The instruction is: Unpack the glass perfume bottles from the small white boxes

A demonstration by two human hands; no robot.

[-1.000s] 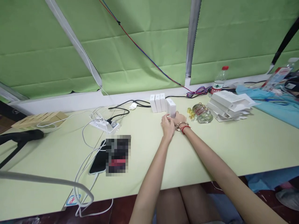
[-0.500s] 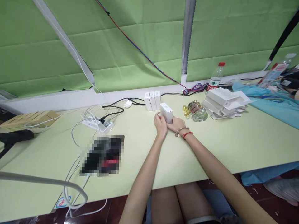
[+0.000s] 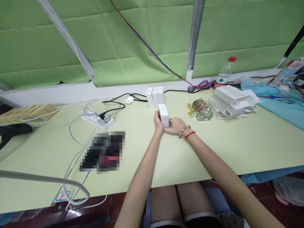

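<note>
Both of my hands close around a small white box [image 3: 164, 117], which stands upright just above or on the pale table. My left hand [image 3: 158, 122] grips its left side, and my right hand [image 3: 175, 125] holds it from the right, low down. Some fingertips are hidden behind the box. Right behind it, 3 similar white boxes [image 3: 155, 97] stand side by side. Off to the right lie glassy, bead-like rings [image 3: 203, 110] and small yellow pieces [image 3: 190, 109].
White flattened or open cartons [image 3: 232, 99] are piled at the right, before a red-capped bottle [image 3: 222, 76]. A power strip [image 3: 97, 120] with cables lies left, near brown boxes [image 3: 30, 113]. A blurred dark item [image 3: 103, 152] rests nearer. Blue sheeting [image 3: 277, 104] covers the far right.
The white box has moved slightly left and towards me, turning a little, with both hands still on it. The view has shifted slightly.
</note>
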